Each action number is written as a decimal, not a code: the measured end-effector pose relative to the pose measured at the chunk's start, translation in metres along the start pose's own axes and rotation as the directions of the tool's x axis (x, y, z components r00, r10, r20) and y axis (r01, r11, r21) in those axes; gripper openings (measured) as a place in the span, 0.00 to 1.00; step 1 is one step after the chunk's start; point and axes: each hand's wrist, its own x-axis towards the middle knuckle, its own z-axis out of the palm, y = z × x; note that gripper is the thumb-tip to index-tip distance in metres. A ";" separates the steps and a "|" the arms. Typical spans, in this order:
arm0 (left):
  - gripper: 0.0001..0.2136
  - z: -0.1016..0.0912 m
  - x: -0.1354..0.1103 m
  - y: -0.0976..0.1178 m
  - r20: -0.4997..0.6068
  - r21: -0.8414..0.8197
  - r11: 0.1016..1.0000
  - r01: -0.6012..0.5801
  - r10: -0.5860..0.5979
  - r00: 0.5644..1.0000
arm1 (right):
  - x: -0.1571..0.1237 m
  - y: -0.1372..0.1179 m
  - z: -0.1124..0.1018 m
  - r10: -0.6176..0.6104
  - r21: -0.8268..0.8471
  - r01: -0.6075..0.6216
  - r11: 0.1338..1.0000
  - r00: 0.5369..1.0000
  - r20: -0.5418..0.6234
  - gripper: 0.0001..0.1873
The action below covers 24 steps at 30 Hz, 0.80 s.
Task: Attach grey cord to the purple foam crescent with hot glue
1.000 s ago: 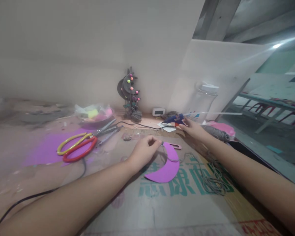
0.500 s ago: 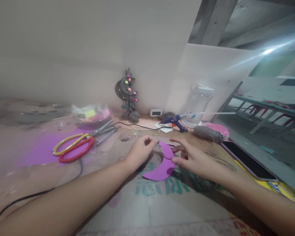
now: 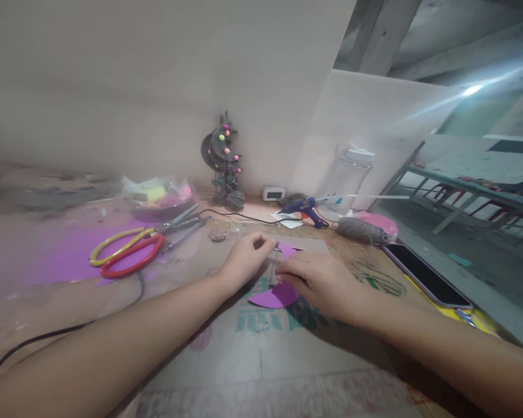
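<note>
A purple crescent cutout (image 3: 275, 297) lies between my hands, its lower horn pointing left. At its upper tip, my left hand (image 3: 247, 258) is closed in a pinch, with a bit of grey yarn wound there. From that tip a thin strand of grey yarn (image 3: 273, 271) hangs along the inner curve. My right hand (image 3: 322, 281) reaches over the crescent's middle with its fingers drawn together on the strand. It hides the crescent's outer edge, and its fingertips are partly covered.
Large scissors (image 3: 133, 251) rest at left on purple sheet. Behind are a beaded moon ornament (image 3: 221, 151), small digital clock (image 3: 273, 194), blue glue gun (image 3: 304, 209) with a black cord, and clear bottle (image 3: 346, 183). A grey yarn skein (image 3: 361, 230) and phone (image 3: 425, 276) lie at right.
My right hand has moved left across the crescent, and its spread fingers have drawn together at the yarn. My left hand keeps its pinch at the tip. The view has shifted slightly.
</note>
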 end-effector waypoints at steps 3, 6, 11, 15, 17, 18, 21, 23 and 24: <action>0.11 -0.001 -0.002 0.002 0.022 -0.001 1.000 -0.013 0.013 1.000 | 0.013 0.005 -0.007 0.069 0.059 -0.061 0.996 0.989 -0.134 0.11; 0.11 -0.001 -0.004 0.006 0.041 -0.027 1.000 0.011 -0.010 0.999 | 0.019 0.023 -0.017 0.256 0.155 -0.224 0.962 0.937 -0.238 0.10; 0.12 -0.001 -0.005 0.008 0.027 0.000 1.000 0.022 -0.022 0.999 | 0.006 0.060 -0.011 0.429 0.151 -0.404 0.902 0.876 -0.220 0.13; 0.12 -0.002 -0.006 0.008 0.042 0.009 0.999 0.042 -0.042 0.998 | -0.001 0.073 0.000 0.544 0.342 -0.490 0.802 0.836 -0.076 0.14; 0.12 -0.002 -0.005 0.007 0.046 0.013 0.999 0.047 -0.047 0.998 | 0.000 0.071 0.003 0.574 0.530 -0.492 0.691 0.819 0.012 0.21; 0.12 -0.002 -0.005 0.006 0.048 0.017 0.999 0.041 -0.042 0.998 | 0.001 0.068 0.005 0.572 0.615 -0.477 0.627 0.819 0.052 0.23; 0.12 -0.002 -0.005 0.006 0.052 0.027 0.999 0.019 -0.021 0.998 | 0.003 0.056 0.007 0.522 0.748 -0.456 0.482 0.836 0.173 0.26; 0.12 -0.002 -0.005 0.006 0.062 0.023 1.000 0.011 -0.013 0.998 | 0.003 0.049 0.009 0.476 0.769 -0.479 0.423 0.840 0.261 0.29; 0.12 -0.002 -0.006 0.007 0.069 0.019 1.000 0.013 -0.014 0.998 | 0.003 0.046 0.010 0.456 0.771 -0.493 0.403 0.839 0.298 0.30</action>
